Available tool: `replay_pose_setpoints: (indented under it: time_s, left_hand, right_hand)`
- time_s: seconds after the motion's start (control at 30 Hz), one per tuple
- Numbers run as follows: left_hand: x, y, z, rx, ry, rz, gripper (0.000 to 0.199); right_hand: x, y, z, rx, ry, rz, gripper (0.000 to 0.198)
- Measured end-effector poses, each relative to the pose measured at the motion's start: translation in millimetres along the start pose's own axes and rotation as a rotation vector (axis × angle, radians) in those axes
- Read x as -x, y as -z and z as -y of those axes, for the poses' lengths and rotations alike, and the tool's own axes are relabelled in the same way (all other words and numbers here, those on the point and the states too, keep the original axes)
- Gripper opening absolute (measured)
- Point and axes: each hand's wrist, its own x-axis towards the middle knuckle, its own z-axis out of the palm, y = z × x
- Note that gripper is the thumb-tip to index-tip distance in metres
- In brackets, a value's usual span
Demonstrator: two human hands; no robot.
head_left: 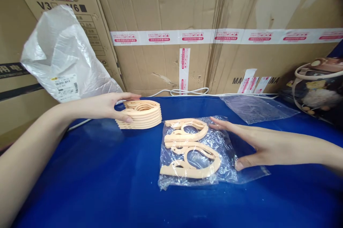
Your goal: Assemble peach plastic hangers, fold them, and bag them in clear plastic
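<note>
A neat stack of beige folding hangers [146, 117] stands on the blue table, left of centre. My left hand [115, 106] grips its left end, with the thumb on the near side and the fingers over the far side. To the right, a clear plastic bag [227, 149] lies flat, and inside it are folded beige hangers [198, 172] set in two groups. My right hand [252, 144] is at the bag's right side, thumb and fingers spread apart, the thumb tip by the plastic edge. It holds nothing I can see.
Large cardboard boxes [150, 67] wall off the back. A silvery padded mailer [61, 53] leans at the back left. Another clear bag [259, 108] lies at the back right, near a round clear container [321, 92] with mixed items. A white cable [187, 91] runs along the back edge.
</note>
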Motion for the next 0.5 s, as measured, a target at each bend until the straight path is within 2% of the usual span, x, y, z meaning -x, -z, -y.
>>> replay_pose_setpoints:
  time_s: [0.1,0.2,0.27,0.37,0.5]
  left_hand:
    - [-5,0,9,0.002,-0.023,0.009,0.066]
    - [-9,2,15,0.027,-0.027,0.004,0.07]
    - [-9,4,10,0.066,-0.008,-0.005,0.068]
    - [-8,0,-15,0.145,-0.059,-0.079,0.064]
    - [-5,-22,-72,0.235,-0.336,-0.301,0.06]
  right_hand:
    - [-2,5,1,0.01,0.0,-0.072,0.082]
    - [-7,8,-1,0.037,-0.011,-0.233,0.052]
    - [-11,9,0,0.067,-0.034,-0.352,0.033]
    - [-13,6,8,0.031,-0.075,-0.503,0.027]
    - [-16,-1,30,-0.27,-0.096,-0.589,0.035]
